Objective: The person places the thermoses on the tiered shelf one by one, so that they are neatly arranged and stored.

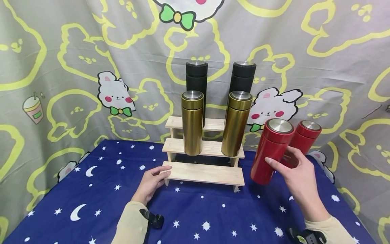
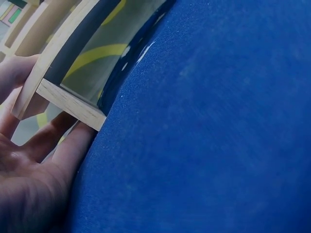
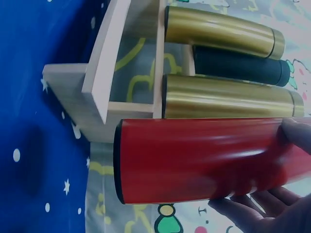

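My right hand (image 1: 301, 178) grips a red thermos (image 1: 266, 152), held tilted just right of a three-step wooden display rack (image 1: 207, 173). In the right wrist view the thermos's dark base (image 3: 118, 162) hangs beside the rack, off the cloth. A second red thermos (image 1: 310, 134) stands behind that hand, partly hidden by it. My left hand (image 1: 152, 184) holds the left end of the lowest step, thumb on top and fingers around the end, as the left wrist view shows. The bottom step carries nothing.
Two gold thermoses (image 1: 192, 125) (image 1: 237, 125) stand on the middle step. Behind them, two black thermoses (image 1: 196, 71) (image 1: 243, 72) stand on the top step. A blue star-patterned cloth (image 1: 204, 213) covers the table, and a grey cartoon-print curtain (image 1: 146, 44) hangs close behind.
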{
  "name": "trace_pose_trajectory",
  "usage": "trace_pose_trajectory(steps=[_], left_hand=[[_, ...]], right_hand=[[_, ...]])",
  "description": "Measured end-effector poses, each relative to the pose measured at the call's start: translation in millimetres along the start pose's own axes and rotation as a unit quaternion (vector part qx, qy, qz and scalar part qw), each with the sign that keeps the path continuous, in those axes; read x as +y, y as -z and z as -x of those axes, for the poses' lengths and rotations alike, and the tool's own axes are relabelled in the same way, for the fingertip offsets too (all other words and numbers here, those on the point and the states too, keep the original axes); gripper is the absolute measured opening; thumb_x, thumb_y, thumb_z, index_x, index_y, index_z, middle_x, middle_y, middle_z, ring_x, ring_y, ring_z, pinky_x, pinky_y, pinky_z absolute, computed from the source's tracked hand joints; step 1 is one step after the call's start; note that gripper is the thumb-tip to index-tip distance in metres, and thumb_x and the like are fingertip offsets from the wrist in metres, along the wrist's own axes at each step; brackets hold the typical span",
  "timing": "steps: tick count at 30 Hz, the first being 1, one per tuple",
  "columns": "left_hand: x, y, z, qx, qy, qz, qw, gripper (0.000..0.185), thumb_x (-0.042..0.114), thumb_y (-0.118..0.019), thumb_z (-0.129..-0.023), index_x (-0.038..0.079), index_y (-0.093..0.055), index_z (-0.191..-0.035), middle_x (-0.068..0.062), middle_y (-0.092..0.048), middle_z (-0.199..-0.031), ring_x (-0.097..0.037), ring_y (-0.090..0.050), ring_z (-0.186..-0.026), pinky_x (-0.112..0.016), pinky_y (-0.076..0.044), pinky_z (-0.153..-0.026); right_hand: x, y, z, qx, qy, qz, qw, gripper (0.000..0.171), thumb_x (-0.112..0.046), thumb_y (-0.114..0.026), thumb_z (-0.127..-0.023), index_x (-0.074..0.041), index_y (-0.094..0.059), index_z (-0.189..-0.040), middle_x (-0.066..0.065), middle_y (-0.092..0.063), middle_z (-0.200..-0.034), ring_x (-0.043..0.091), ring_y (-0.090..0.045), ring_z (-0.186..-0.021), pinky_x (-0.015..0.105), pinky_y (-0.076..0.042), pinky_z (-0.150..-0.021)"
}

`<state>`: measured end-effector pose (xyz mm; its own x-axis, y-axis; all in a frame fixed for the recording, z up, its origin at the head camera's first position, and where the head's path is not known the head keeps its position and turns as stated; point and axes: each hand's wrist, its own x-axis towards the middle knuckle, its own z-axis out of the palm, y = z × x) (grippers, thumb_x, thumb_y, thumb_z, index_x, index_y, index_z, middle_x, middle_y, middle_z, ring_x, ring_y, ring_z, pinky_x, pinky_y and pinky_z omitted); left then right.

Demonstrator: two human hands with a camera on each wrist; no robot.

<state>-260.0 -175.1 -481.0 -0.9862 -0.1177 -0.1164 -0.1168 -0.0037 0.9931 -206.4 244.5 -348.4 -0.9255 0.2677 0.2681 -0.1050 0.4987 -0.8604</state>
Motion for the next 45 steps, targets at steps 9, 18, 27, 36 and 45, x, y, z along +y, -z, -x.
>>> trace_pose_trajectory(steps=[9,18,27,36,45], left_hand=[[0.7,-0.7,0.1,0.002,0.001,0.003,1.0000,0.032,0.013,-0.079,-0.084,0.003,-0.073,-0.113,-0.014,-0.055,-0.134,-0.024,-0.062,-0.106,-0.044,-0.049,-0.093],[1.2,-0.5,-0.1,0.002,0.002,0.003,1.0000,0.032,0.014,-0.079,-0.083,0.004,-0.074,-0.113,-0.015,-0.055,-0.134,-0.025,-0.062,-0.107,-0.045,-0.049,-0.094],[1.7,-0.5,-0.1,0.000,0.004,-0.001,1.0000,0.032,0.016,-0.079,-0.084,0.004,-0.073,-0.113,-0.015,-0.054,-0.136,-0.025,-0.061,-0.109,-0.046,-0.048,-0.095],[2.2,0.2,-0.6,-0.003,0.002,0.007,1.0000,0.032,0.014,-0.079,-0.084,0.003,-0.073,-0.113,-0.015,-0.053,-0.137,-0.026,-0.060,-0.109,-0.046,-0.047,-0.096],[2.3,0.2,-1.3,-0.005,0.009,0.008,0.9999,0.032,0.013,-0.079,-0.083,0.004,-0.073,-0.114,-0.013,-0.053,-0.138,-0.027,-0.059,-0.112,-0.047,-0.047,-0.096]], right_hand=[[-12,-1,11,-0.015,0.019,-0.029,0.999,0.066,-0.030,-0.079,-0.085,-0.011,-0.050,-0.141,0.008,-0.059,-0.126,0.006,-0.057,-0.103,0.013,-0.048,-0.078],[-22,-12,16,-0.029,0.044,-0.078,0.996,0.060,-0.022,-0.080,-0.084,-0.010,-0.055,-0.137,0.003,-0.061,-0.123,0.008,-0.059,-0.107,0.015,-0.049,-0.081],[-30,-24,16,-0.053,0.054,-0.123,0.989,0.059,-0.016,-0.080,-0.084,-0.009,-0.055,-0.137,0.003,-0.060,-0.124,0.013,-0.057,-0.109,0.017,-0.050,-0.082],[-41,-42,14,-0.085,0.061,-0.177,0.979,0.057,-0.011,-0.080,-0.083,-0.007,-0.056,-0.134,0.007,-0.057,-0.126,0.018,-0.057,-0.111,0.019,-0.049,-0.086],[-44,-57,11,-0.109,0.065,-0.171,0.977,0.060,-0.015,-0.079,-0.084,-0.006,-0.053,-0.138,0.008,-0.056,-0.130,0.021,-0.055,-0.116,0.022,-0.049,-0.090]])
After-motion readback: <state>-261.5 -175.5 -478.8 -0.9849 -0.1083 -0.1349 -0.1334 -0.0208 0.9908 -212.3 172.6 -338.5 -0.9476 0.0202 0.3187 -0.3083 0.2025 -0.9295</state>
